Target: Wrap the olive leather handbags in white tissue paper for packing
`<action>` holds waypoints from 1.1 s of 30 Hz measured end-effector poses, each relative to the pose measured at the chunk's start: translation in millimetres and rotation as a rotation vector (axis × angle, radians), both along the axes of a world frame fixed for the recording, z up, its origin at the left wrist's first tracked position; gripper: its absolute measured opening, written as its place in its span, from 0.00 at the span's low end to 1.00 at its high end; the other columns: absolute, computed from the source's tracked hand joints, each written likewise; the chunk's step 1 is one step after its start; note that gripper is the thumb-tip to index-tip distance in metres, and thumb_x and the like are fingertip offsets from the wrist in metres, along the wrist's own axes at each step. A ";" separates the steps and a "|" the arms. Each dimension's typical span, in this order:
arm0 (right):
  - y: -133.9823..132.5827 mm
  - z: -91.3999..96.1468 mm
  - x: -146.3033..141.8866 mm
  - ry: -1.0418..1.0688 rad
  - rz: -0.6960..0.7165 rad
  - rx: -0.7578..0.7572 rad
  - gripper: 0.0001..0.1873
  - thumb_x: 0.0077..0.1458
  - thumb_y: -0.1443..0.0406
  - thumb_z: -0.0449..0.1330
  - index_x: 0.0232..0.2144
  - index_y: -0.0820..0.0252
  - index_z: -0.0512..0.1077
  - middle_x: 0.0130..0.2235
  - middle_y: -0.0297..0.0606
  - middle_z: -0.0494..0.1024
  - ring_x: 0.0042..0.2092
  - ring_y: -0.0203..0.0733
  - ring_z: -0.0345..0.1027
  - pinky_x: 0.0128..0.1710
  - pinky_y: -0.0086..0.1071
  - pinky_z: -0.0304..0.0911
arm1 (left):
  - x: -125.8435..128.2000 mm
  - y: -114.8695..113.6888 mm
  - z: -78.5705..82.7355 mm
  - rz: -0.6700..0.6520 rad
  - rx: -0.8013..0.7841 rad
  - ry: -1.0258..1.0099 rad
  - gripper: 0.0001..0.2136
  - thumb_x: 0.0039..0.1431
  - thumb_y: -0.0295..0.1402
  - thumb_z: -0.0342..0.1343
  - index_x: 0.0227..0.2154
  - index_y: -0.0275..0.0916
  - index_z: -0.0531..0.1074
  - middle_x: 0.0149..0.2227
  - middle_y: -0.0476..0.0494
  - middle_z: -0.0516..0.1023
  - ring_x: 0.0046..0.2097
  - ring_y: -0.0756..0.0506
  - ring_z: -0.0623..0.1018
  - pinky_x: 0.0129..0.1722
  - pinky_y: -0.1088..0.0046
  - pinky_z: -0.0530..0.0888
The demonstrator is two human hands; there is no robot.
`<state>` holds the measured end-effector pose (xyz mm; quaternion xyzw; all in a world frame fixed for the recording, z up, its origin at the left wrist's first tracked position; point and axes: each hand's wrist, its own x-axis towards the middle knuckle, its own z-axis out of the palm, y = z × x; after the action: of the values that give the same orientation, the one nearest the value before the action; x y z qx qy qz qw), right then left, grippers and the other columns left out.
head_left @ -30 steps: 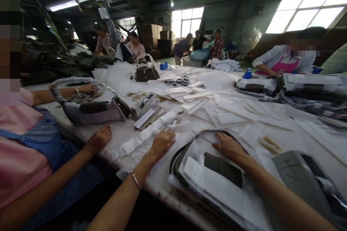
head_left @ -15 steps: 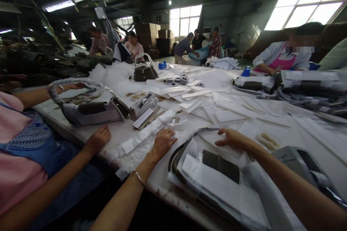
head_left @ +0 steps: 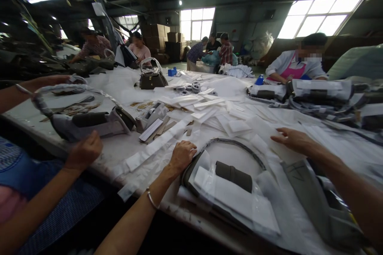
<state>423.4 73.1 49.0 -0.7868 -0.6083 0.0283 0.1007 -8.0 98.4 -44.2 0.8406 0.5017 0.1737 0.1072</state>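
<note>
A dark olive handbag (head_left: 233, 176) lies on the table before me, padded with white sheets and clear film. Its wrapped handle (head_left: 236, 143) arches over the far side. My left hand (head_left: 182, 155) is at the handbag's upper left corner, fingers curled together; whatever they pinch is too small to make out. My right hand (head_left: 291, 139) reaches out to the right of the handbag, its fingers extended over a thin white sheet (head_left: 287, 154). I cannot tell whether the fingertips touch that sheet. Below my right forearm is a grey tape dispenser (head_left: 314, 197), blurred and partly hidden.
White strips (head_left: 209, 107) cover the table's middle. At left, a co-worker's hand (head_left: 85, 151) is by another wrapped handbag (head_left: 89, 123). A second tape dispenser (head_left: 155, 113) stands beyond cardboard pieces. Wrapped bags (head_left: 323, 91) are piled at right near another person (head_left: 299, 59).
My right hand has moved right, away from the handbag's handle, to over the white sheet. My left hand stays by the handbag's corner. The view has turned slightly right.
</note>
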 end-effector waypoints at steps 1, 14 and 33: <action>-1.9 -6.6 -4.6 -0.021 0.005 -0.016 0.29 0.60 0.55 0.56 0.54 0.75 0.72 0.48 0.60 0.78 0.48 0.58 0.74 0.46 0.41 0.64 | 2.9 -2.6 -1.5 -0.012 -0.024 -0.005 0.11 0.67 0.33 0.49 0.43 0.42 0.77 0.46 0.44 0.80 0.53 0.43 0.75 0.56 0.64 0.67; -97.7 -52.7 -168.9 0.227 0.506 -0.282 0.32 0.60 0.49 0.53 0.61 0.59 0.66 0.61 0.45 0.70 0.61 0.54 0.63 0.63 0.45 0.55 | -1.9 -26.9 3.9 -0.208 -0.196 0.014 0.13 0.65 0.27 0.47 0.44 0.44 0.76 0.48 0.49 0.80 0.48 0.48 0.79 0.49 0.76 0.72; -98.9 -84.9 -170.9 0.267 0.433 -0.236 0.33 0.62 0.47 0.48 0.62 0.58 0.66 0.62 0.44 0.69 0.61 0.53 0.62 0.63 0.46 0.55 | -18.1 -14.2 12.4 0.141 -0.120 0.416 0.10 0.64 0.32 0.54 0.40 0.30 0.76 0.39 0.28 0.80 0.43 0.35 0.81 0.39 0.62 0.76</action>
<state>252.5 -25.8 -35.9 -0.6342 -0.7361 0.2231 0.0791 -26.1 84.2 -31.8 0.8133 0.5799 -0.0267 0.0389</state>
